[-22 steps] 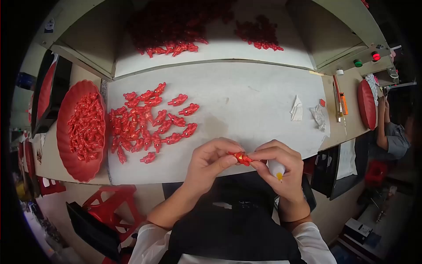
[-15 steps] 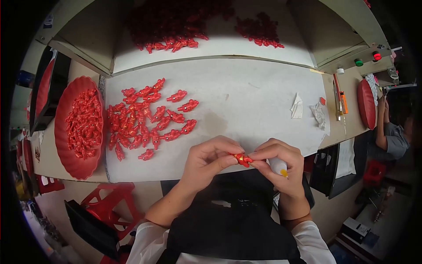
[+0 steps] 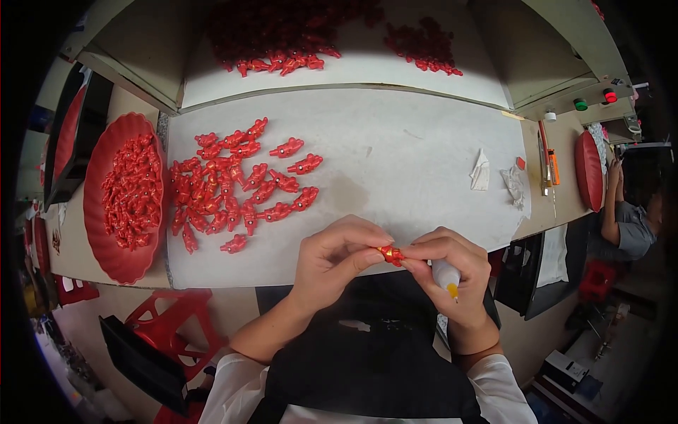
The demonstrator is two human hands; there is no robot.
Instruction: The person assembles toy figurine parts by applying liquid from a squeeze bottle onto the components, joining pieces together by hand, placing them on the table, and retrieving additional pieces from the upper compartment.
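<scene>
Between the fingertips of both hands is a small, glossy red figurine [image 3: 390, 255] with gold marks, held just above the near edge of the table. My left hand [image 3: 326, 263] pinches its left end between thumb and fingers. At its right end, the thumb and forefinger of my right hand [image 3: 462, 283] are closed on it. That same hand also keeps a white squeeze bottle [image 3: 445, 274] with a yellow tip tucked in its fingers, tip toward me. Several similar red figurines [image 3: 227, 185] lie in a loose group on the white paper [image 3: 409, 184] to the left.
A red scalloped tray [image 3: 96, 212] heaped with figurines stands at the left. More figurine piles [image 3: 282, 42] sit under the hood at the back. Crumpled tissue [image 3: 513, 185], a brush [image 3: 544, 159] and an orange lighter [image 3: 554, 167] lie right. A co-worker [image 3: 628, 222] is at far right.
The squeeze bottle in my right hand has swung slightly, its yellow tip now lower and further left. The figurine stays pinched in both hands, and the whole view has shifted a little.
</scene>
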